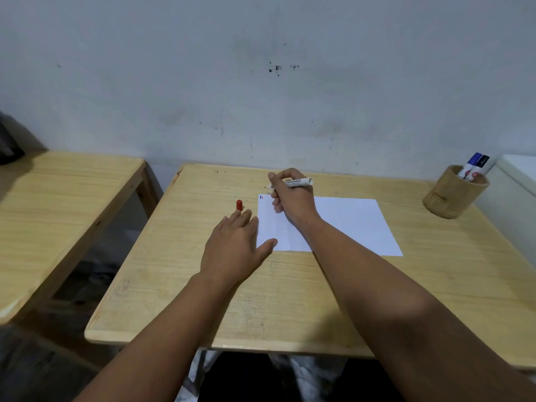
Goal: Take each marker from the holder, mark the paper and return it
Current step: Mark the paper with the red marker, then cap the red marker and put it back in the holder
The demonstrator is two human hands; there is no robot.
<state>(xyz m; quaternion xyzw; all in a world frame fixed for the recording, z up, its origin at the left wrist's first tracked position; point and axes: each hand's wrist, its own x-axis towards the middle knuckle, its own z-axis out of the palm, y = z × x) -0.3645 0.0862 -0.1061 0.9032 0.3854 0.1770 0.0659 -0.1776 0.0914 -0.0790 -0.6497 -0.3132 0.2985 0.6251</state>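
Observation:
My right hand (291, 198) grips an uncapped white marker (298, 182), its tip pointing left just above the far left corner of the white paper (353, 224). Small blue and red marks (261, 197) sit in that corner. The red cap (239, 205) stands upright on the table left of the paper. My left hand (235, 245) lies flat with fingers apart, fingertips just short of the cap and the thumb on the paper's left edge. A bamboo holder (452, 195) at the far right keeps a blue-capped marker (471, 165) and a black-capped marker (480, 166).
The wooden table (261, 309) stands against a grey wall. A second wooden table (58, 204) is to the left across a gap. A white object (519, 175) sits beyond the holder at the right edge.

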